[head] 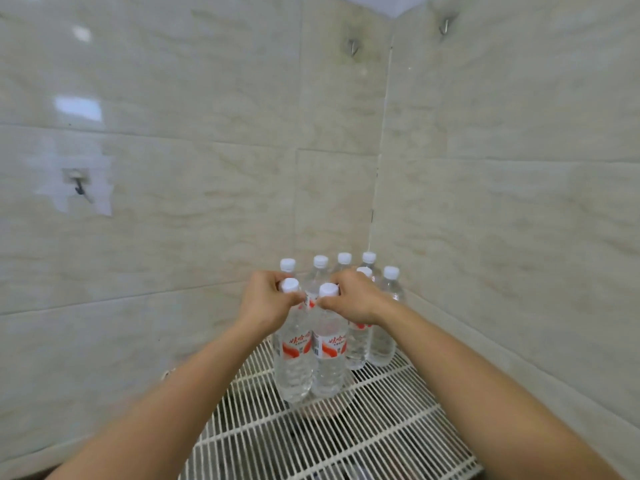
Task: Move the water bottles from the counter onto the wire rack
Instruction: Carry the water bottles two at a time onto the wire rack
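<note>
A glossy beige tiled wall (173, 98) fills most of the frame and meets a second wall in a corner right of centre. Below, from lower centre to lower right, lies a white wire rack (311, 445). Clear plastic water bottles with white caps and red-and-white labels (381, 341) stand upright on it, bunched into the corner at mid-frame. No bench shows.

The two nearest, the front left bottle (294, 358) and the front right bottle (329, 355), touch side by side. Their bases are at the wires, but whether they rest there or hang just clear cannot be told.

They look full, so they are probably heavy, with thin walls that give when squeezed. The stiff neck under the cap seems the surest hold, and narrow bases may rock on the wires.

The left hand (266, 299) has its fingers curled tight round the front left bottle's neck. The right hand (356, 299) clasps the front right bottle's neck likewise.

A small metal hook (80, 188) hangs at left.
</note>
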